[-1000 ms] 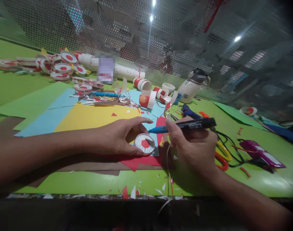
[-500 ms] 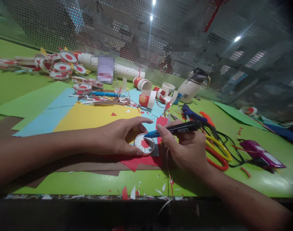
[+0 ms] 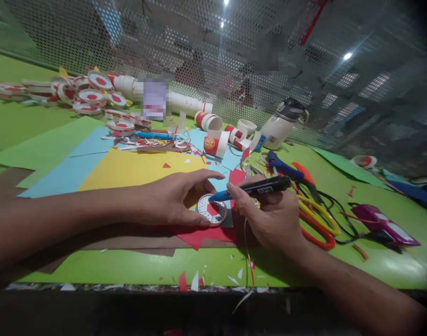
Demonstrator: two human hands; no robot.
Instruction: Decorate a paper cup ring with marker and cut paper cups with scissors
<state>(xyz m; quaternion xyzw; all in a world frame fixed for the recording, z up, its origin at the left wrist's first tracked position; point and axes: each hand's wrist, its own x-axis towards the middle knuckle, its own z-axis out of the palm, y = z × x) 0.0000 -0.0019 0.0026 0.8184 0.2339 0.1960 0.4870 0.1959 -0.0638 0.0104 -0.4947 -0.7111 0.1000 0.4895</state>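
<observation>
A small round paper disc (image 3: 212,212) lies on the coloured paper, white with a red hexagon in its middle and blue marks around it. My left hand (image 3: 178,198) curves around its left side, the thumb against the near edge and the fingers arched beyond the far edge. In my right hand (image 3: 274,212) is a blue marker (image 3: 248,189) with a black end, held like a pen. Its tip meets the upper part of the disc. Under the disc are light blue and red paper (image 3: 195,237).
Finished-looking discs (image 3: 90,96) are piled at the back left, beside a long stack of paper cups (image 3: 188,102). Cut cups (image 3: 216,143), a bottle (image 3: 281,123), a glue gun (image 3: 283,165), scissors with orange and yellow handles (image 3: 318,238) and a purple tool (image 3: 383,224) lie around.
My hands, the disc and the marker hold almost the same pose. The whole view has shifted very slightly.
</observation>
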